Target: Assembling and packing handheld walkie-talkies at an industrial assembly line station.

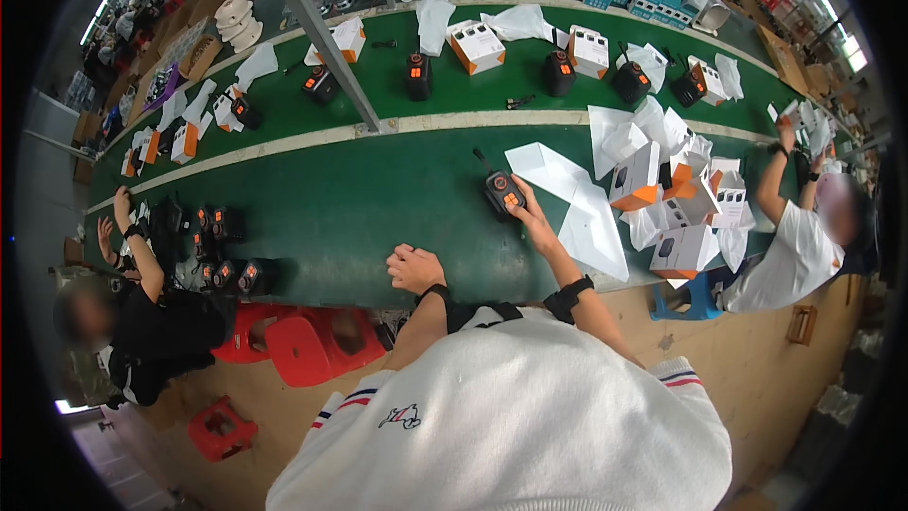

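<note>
We see a black plastic device (pixel 497 184) with a matt body and orange plastic buttons (pixel 512 201). The green worktop (pixel 322 213) looks smooth, with a dull sheen. The white sheets (pixel 591 232) look like smooth, creased paper, the white-and-orange boxes (pixel 681 248) like card. The red stool (pixel 307 345) is shiny plastic, the grey post (pixel 315 33) metal, our white top (pixel 530 397) matt, fuzzy cloth.

The wearer's two hands (pixel 416 270); one held black device (pixel 500 193); six similar units (pixel 223 272) leftward; three red stools (pixel 307 348); one blue stool (pixel 698 301).
</note>
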Demonstrator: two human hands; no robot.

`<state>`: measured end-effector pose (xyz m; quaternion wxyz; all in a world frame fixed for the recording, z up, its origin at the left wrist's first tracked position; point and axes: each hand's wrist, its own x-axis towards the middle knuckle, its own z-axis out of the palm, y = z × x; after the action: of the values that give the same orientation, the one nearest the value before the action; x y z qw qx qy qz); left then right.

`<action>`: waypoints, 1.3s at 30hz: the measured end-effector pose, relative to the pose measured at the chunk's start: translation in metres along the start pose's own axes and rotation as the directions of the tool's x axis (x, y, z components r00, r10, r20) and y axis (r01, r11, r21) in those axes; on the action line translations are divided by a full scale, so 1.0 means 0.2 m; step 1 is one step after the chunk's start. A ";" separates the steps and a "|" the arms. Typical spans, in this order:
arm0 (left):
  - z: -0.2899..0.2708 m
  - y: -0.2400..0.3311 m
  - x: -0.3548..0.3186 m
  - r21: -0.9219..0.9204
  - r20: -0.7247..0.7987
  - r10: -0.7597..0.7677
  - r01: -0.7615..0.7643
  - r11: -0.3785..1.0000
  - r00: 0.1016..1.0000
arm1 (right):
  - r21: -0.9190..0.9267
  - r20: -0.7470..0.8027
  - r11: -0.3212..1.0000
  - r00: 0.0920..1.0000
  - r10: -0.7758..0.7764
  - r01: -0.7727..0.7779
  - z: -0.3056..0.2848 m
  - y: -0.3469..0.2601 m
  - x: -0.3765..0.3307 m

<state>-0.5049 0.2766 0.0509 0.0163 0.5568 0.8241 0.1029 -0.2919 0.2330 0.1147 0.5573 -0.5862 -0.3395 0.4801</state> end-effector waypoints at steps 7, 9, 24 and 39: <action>0.00 -0.03 -0.01 -0.022 -0.004 -0.007 0.007 1.000 1.000 | 0.032 0.002 0.999 1.000 0.009 -0.009 0.02 -0.04 -0.03; 0.00 -0.02 -0.01 -0.021 0.006 -0.005 0.005 1.000 1.000 | 0.041 0.002 0.999 1.000 0.025 -0.025 0.02 -0.04 -0.02; -0.04 -0.03 -0.01 -0.023 -0.003 -0.015 0.015 1.000 1.000 | 0.071 -0.006 0.997 0.999 0.043 -0.042 0.04 -0.06 -0.04; -0.10 -0.03 -0.01 -0.020 0.048 -0.031 0.032 0.999 0.998 | 0.118 -0.004 0.993 1.000 0.029 -0.029 0.04 -0.07 -0.04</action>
<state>-0.5122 0.2703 0.0699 0.0433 0.5457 0.8311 0.0981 -0.2997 0.2302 0.1296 0.5848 -0.5584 -0.3004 0.5059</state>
